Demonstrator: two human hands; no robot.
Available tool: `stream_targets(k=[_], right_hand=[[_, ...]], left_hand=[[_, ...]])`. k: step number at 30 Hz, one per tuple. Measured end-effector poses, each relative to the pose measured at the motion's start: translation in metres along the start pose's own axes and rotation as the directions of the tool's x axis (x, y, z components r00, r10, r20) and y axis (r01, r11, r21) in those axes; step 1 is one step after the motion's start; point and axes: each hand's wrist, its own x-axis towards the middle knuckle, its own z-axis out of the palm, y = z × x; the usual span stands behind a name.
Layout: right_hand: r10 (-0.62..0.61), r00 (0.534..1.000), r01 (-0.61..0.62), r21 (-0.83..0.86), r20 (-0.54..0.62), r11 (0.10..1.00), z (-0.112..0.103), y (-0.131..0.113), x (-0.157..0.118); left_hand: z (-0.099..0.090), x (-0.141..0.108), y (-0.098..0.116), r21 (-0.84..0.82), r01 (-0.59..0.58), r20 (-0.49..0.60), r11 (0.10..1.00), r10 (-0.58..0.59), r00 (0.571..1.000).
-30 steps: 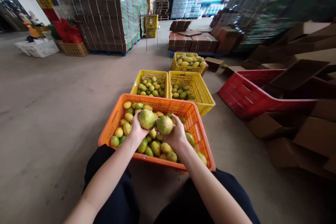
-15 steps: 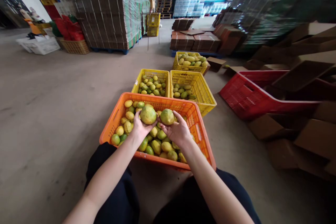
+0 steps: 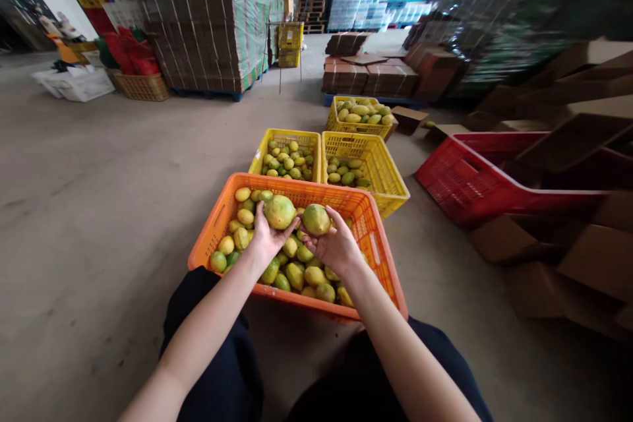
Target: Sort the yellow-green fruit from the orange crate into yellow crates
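Note:
My left hand (image 3: 270, 236) cups a large, rounded yellow-green papaya (image 3: 279, 212) from below, its fingers curled round the underside. Beside it, my right hand (image 3: 337, 242) grips a slightly smaller green-yellow papaya (image 3: 316, 219) between thumb and fingers. A narrow gap separates the two fruits. Both hands are above an orange plastic crate (image 3: 383, 277), which stands between my knees and holds many more green and yellow papayas (image 3: 295, 275). My forearms and hands hide part of the fruit in it.
Behind the orange crate stand two yellow crates, the left one (image 3: 253, 165) and the right one (image 3: 390, 175), both with fruit inside. A third yellow crate (image 3: 341, 125) is farther back. To the right are a red crate (image 3: 455, 184) and cardboard boxes (image 3: 598, 257). Wrapped pallets (image 3: 192, 20) rise behind.
Both hands keep their hold on the two papayas in nearly the same place. The view has shifted very slightly.

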Motion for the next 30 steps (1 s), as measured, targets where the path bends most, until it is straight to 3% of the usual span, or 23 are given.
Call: stream_targets(k=[4,6,8,12,15,17,19,22,27,30], right_hand=[[-0.154,0.988,0.152,-0.056,-0.025,0.987,0.005,0.001,-0.004],[-0.300,0.954,0.294,-0.133,-0.026,0.946,0.007,0.003,-0.007],[-0.486,0.874,0.465,-0.263,-0.015,0.845,0.008,0.005,-0.009],[-0.786,0.608,0.704,-0.536,0.115,0.466,0.005,0.009,-0.010],[-0.876,0.416,0.723,-0.674,0.245,0.155,0.000,0.010,-0.007],[-0.885,0.331,0.687,-0.726,0.327,-0.011,-0.004,0.010,-0.005],[-0.877,0.271,0.655,-0.744,0.396,-0.133,-0.007,0.011,-0.004],[-0.863,0.204,0.612,-0.749,0.462,-0.256,-0.008,0.012,-0.005],[-0.871,0.155,0.588,-0.752,0.466,-0.298,-0.007,0.013,-0.007],[-0.871,0.128,0.581,-0.748,0.474,-0.321,-0.008,0.013,-0.007]], left_hand=[[0.010,-0.013,0.010,0.002,0.080,0.119,0.997,-0.079,0.990],[0.013,-0.017,0.014,0.079,-0.015,0.190,0.997,-0.001,0.982],[0.013,-0.018,0.016,0.195,-0.183,0.283,0.964,0.123,0.951],[0.007,-0.015,0.015,0.367,-0.557,0.463,0.745,0.373,0.804],[0.001,-0.011,0.013,0.466,-0.795,0.613,0.388,0.506,0.606],[-0.002,-0.010,0.013,0.476,-0.870,0.731,0.126,0.493,0.471],[-0.004,-0.011,0.012,0.453,-0.891,0.807,-0.024,0.435,0.398],[-0.006,-0.014,0.011,0.416,-0.901,0.858,-0.125,0.382,0.344],[-0.006,-0.016,0.015,0.290,-0.927,0.923,-0.239,0.327,0.204],[-0.006,-0.017,0.016,0.256,-0.912,0.941,-0.321,0.297,0.159]])
